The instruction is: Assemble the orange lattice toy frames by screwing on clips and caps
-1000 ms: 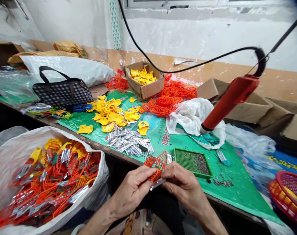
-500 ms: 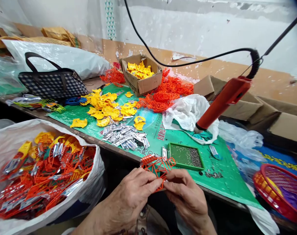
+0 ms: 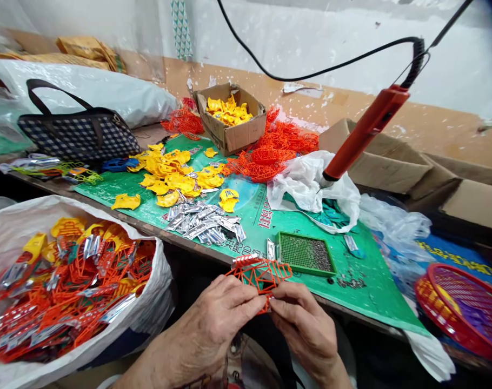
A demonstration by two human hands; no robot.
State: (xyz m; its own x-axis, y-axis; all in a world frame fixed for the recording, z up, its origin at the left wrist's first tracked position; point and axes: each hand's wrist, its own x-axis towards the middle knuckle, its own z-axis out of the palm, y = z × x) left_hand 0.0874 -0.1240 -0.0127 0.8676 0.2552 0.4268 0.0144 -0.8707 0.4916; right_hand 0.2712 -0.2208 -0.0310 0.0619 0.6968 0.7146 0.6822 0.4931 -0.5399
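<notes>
At the table's front edge, my left hand (image 3: 219,316) and my right hand (image 3: 306,327) pinch an orange plastic lattice frame (image 3: 262,273) between them. The left thumb and fingers press on its near end, while the right fingertips close on the same end from the other side. Whether a smaller part lies between the fingers is hidden. Just beyond the frame sits a green tray of small screws (image 3: 306,254), with a silver strip (image 3: 271,249) beside it. A heap of silver strips (image 3: 205,221) lies farther left.
A red electric screwdriver (image 3: 365,135) hangs on a black cable over a white plastic bag (image 3: 300,178). Yellow plastic parts (image 3: 168,173) and a cardboard box (image 3: 246,138) stand farther back. A white sack (image 3: 163,275) of assembled pieces is at left, a red basket (image 3: 428,308) at right.
The view has shifted slightly, and the hanging screwdriver now appears higher. My right hand has turned a little at the frame's near end; both hands keep their hold.
</notes>
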